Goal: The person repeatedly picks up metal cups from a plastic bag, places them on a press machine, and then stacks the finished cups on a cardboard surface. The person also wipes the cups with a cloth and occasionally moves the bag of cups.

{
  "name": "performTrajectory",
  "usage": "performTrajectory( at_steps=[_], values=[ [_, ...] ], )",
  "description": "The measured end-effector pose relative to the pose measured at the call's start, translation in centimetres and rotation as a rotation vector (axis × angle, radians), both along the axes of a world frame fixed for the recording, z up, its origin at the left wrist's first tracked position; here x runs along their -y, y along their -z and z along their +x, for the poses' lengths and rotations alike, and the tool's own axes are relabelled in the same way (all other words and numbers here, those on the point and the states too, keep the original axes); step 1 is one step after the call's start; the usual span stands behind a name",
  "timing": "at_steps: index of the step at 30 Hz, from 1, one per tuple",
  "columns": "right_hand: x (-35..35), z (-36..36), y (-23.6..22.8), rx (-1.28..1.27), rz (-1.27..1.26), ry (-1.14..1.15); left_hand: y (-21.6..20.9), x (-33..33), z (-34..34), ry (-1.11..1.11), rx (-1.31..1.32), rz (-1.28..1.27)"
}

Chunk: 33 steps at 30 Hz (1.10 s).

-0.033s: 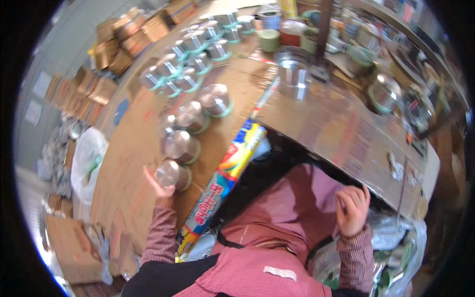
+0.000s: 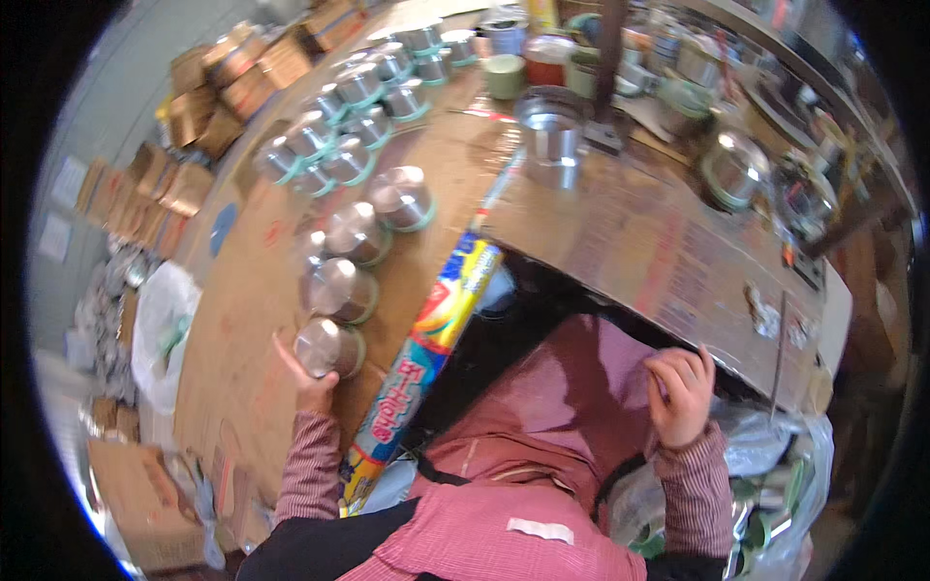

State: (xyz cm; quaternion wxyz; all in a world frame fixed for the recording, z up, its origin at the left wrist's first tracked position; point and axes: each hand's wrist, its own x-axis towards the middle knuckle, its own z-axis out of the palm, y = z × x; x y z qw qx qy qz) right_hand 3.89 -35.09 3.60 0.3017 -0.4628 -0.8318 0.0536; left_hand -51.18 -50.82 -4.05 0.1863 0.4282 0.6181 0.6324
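Observation:
My left hand is at the nearest silver metal cup-like vessel, which has a pale green rim at its base. The thumb lies against the vessel's near side, and the fingers stretch up along its left, a little apart from it. Behind it more vessels of this kind, such as one silver cup, form a short row leading away. My right hand hovers over my lap beside the right table's edge, its fingers loosely bent and the thumb apart, with nothing in it.
The cardboard-covered table curves round my left. A colourful printed tube-like strip runs along its inner edge. A tall metal vessel stands by a dark post. Clear plastic bag with green-rimmed parts lies low right; cartons are far left.
The whole view has shifted slightly, so things sit a little further left. Both hands keep nearly the same pose and place, the left one still beside the nearest vessel.

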Motion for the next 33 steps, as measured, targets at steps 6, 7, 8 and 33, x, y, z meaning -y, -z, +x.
performTrajectory(
  at_steps=[6, 7, 8, 33],
  values=[
    [-4.7, 1.1, -0.4, -0.318, -0.058, 0.109, -1.2, -1.3, 2.9, -0.081, -0.057, -0.336],
    [-5.7, 1.5, -0.3, -0.441, -0.112, 0.132, -0.9, -1.5, 3.0, -0.053, 0.037, -0.241],
    [-6.8, 1.9, -0.1, -0.5, -0.102, 0.172, -0.9, -1.3, 3.2, -0.016, 0.007, -0.293],
    [-10.7, 5.7, -2.9, -1.508, -0.186, 0.338, -6.0, -45.7, 44.1, 0.545, -0.112, 0.089]
  ],
)
